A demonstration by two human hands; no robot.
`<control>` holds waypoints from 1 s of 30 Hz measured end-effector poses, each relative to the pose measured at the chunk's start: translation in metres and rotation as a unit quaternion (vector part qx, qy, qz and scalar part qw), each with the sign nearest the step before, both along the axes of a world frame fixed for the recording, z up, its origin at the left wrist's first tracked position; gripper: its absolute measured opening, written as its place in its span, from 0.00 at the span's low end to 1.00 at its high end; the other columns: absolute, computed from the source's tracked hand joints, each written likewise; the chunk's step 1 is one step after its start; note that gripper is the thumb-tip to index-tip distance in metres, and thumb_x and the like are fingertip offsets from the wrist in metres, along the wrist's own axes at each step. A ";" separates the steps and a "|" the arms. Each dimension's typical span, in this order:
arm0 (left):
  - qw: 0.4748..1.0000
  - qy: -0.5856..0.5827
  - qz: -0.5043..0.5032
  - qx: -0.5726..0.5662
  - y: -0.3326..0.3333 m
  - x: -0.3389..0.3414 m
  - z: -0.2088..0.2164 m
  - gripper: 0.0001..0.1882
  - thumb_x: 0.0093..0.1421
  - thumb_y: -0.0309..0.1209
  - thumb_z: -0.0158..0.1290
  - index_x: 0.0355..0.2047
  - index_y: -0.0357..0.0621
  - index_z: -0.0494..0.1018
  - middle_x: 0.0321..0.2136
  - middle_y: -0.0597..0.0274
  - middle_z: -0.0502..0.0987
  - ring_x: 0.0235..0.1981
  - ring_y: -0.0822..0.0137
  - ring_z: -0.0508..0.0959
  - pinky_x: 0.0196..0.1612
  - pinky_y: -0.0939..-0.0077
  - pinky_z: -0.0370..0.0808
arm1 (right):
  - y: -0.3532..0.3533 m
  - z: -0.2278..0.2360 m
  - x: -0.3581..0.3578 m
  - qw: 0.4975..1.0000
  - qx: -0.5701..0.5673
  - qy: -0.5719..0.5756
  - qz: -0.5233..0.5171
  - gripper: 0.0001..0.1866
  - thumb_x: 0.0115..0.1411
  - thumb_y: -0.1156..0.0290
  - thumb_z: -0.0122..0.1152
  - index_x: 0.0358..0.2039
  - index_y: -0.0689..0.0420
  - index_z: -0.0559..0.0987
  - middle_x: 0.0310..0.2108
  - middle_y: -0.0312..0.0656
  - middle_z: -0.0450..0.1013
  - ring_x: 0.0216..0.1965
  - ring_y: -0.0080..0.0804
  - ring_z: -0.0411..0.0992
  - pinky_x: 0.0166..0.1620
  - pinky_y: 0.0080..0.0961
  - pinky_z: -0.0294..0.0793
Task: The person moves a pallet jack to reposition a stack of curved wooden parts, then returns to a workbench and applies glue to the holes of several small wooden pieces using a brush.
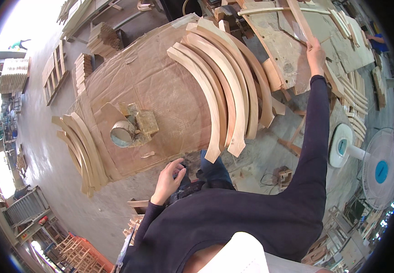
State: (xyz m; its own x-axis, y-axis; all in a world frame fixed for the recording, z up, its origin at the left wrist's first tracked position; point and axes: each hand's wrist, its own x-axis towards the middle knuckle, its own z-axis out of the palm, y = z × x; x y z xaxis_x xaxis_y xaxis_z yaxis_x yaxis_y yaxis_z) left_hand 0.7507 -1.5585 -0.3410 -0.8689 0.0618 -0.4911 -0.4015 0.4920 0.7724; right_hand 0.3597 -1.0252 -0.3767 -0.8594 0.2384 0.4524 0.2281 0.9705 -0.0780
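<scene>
My right arm reaches out to the far right, and my right hand [315, 55] is closed round the near end of a flat wooden strip [298, 19]. That strip lies over a plywood-topped bench [282, 59]. My left hand [166, 183] hangs by the near edge of a table covered with brown cardboard [160, 104], fingers loosely bent and apart, with nothing seen in them. Several curved wooden pieces [226, 84] stand side by side on the table's right part. A smaller group of curved pieces [82, 152] sits at its left edge.
A round pot [122, 133] stands beside a crusted, glue-stained block [147, 123] on the cardboard. To my right are a white fan [381, 171] and a rack of curved slats [354, 98]. Stacked wood [103, 38] and a pallet [56, 73] stand beyond the table.
</scene>
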 end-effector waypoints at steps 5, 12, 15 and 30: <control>0.999 0.024 -0.039 -0.026 -0.002 -0.020 -0.001 0.19 0.54 0.28 0.53 0.46 0.39 0.68 0.32 0.57 0.75 0.30 0.64 0.75 0.36 0.73 0.72 | -0.049 0.019 0.013 0.976 0.076 0.150 0.139 0.21 0.54 0.66 0.56 0.49 0.57 0.70 0.49 0.50 0.68 0.48 0.47 0.68 0.47 0.39 0.69; 0.997 0.053 -0.045 -0.024 -0.005 -0.021 0.000 0.19 0.54 0.29 0.53 0.47 0.41 0.68 0.32 0.57 0.75 0.30 0.63 0.75 0.36 0.73 0.72 | -0.238 -0.012 0.105 0.899 -0.064 -0.107 0.421 0.26 0.57 0.66 0.53 0.56 0.59 0.63 0.55 0.50 0.62 0.56 0.42 0.61 0.56 0.32 0.62; 0.997 0.063 -0.030 -0.038 -0.013 -0.014 0.004 0.19 0.55 0.29 0.53 0.47 0.42 0.68 0.32 0.57 0.75 0.30 0.63 0.75 0.36 0.73 0.72 | -0.269 -0.044 0.136 0.923 0.003 -0.184 0.337 0.32 0.53 0.74 0.52 0.60 0.59 0.57 0.61 0.47 0.54 0.59 0.41 0.56 0.58 0.32 0.60; 0.973 0.220 -0.034 0.055 -0.069 -0.003 0.017 0.17 0.57 0.33 0.53 0.45 0.41 0.69 0.34 0.55 0.74 0.35 0.62 0.76 0.38 0.70 0.73 | -0.356 0.077 0.207 0.860 -0.326 -0.046 0.390 0.39 0.43 0.89 0.46 0.60 0.57 0.57 0.60 0.46 0.56 0.60 0.35 0.56 0.59 0.28 0.59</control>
State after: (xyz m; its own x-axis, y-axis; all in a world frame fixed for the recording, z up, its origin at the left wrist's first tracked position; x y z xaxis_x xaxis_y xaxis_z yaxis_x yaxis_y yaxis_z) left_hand 0.7482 -1.6274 -0.3236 -0.9856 0.1579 -0.0600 0.0101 0.4098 0.9121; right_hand 0.5666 -1.3808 -0.2992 -0.8976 -0.2507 0.3626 -0.4387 0.5880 -0.6795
